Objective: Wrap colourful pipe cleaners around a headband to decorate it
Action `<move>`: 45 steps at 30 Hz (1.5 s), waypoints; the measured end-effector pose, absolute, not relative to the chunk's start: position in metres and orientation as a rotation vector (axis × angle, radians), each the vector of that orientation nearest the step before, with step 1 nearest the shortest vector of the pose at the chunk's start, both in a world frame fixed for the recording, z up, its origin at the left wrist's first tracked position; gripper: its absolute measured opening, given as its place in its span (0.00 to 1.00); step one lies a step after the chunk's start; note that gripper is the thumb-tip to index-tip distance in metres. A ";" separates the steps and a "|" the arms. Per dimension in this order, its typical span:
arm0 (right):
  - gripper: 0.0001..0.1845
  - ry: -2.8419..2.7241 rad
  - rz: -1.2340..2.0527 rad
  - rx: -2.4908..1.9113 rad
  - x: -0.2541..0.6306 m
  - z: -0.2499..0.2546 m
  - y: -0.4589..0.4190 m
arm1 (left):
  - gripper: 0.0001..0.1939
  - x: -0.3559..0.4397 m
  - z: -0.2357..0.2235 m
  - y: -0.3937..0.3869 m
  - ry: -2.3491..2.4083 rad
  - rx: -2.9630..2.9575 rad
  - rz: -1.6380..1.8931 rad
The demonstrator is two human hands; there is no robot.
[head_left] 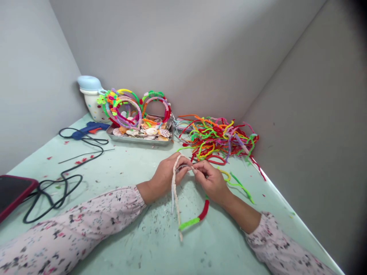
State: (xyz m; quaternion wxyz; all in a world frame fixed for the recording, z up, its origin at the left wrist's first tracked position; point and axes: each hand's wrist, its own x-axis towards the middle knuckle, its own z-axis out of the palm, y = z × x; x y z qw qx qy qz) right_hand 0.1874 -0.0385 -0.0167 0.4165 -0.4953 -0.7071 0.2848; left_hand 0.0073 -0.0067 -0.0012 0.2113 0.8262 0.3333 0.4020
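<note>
The **hands** (186, 175) are both closed in a fine pinch, fingertips meeting around a pale fuzzy pipe cleaner (175, 194) and a thin grey band (183, 168), held just above the worktop (160, 252). The band appears only partly covered: a red-and-green wrapped stretch (195, 215) lies below the hands, while a loose length of the pale stem hangs free. Beyond them, a pile of multicoloured pipe cleaners (218, 137) is heaped in the corner, and at least 3 covered hoops (126, 109), apparently complete, stand by a metal tray (129, 139) of seashells. A hot glue gun (88, 130) is placed to the far left, its black cable (65, 183) trailing across the worktop.
</note>
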 end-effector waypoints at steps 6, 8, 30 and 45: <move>0.08 -1.770 0.677 -1.282 0.187 -0.016 -0.039 | 0.07 0.007 -0.003 -0.006 0.893 2.307 1.151; 0.09 -1.765 0.674 -1.290 0.186 -0.014 -0.039 | 0.08 0.006 -0.003 -0.006 0.882 2.316 1.160; 0.09 -1.806 0.570 -1.300 0.187 -0.013 -0.039 | 0.09 0.006 -0.002 -0.007 0.922 2.348 1.144; 0.10 -1.835 0.531 -1.340 0.187 -0.013 -0.039 | 0.09 0.007 -0.002 -0.007 1.003 2.380 1.101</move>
